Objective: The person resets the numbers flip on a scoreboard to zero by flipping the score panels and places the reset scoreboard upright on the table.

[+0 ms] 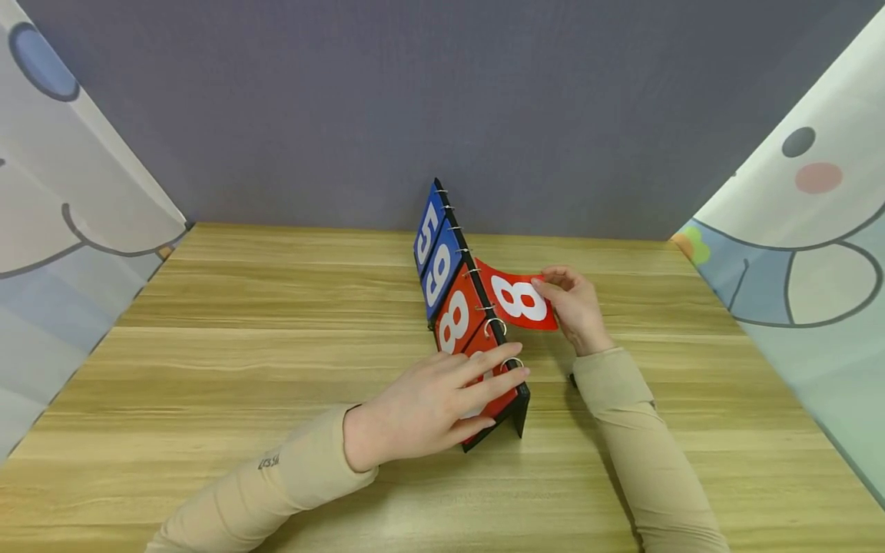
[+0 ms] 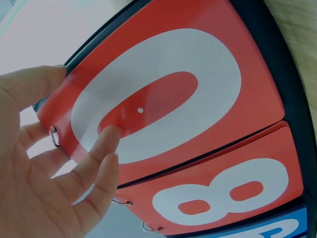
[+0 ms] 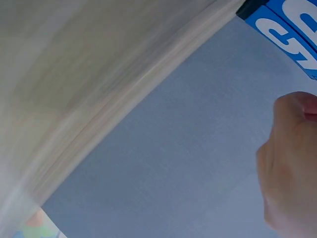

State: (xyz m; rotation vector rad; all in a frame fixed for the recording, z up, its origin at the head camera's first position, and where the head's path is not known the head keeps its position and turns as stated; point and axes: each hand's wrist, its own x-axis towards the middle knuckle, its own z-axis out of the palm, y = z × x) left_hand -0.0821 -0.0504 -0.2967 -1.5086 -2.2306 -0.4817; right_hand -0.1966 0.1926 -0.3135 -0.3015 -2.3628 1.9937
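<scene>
A tabletop flip scoreboard stands slanted on the table, its number cards hung on metal rings along the top edge. My left hand holds its near end, two fingers over the top edge and the thumb at the side edge. In the left wrist view, two other fingertips rest on the red 0 card. Behind the board, my right hand pinches the outer edge of a flipped red 8 card between thumb and fingers. The card bends outward from its rings. Another red 8 shows on the front.
Blue cards reading 5 and 9 hang on the scoreboard's far half. The wooden table extends to both sides. A grey panel rises at its back, with cartoon-printed sheets on either side.
</scene>
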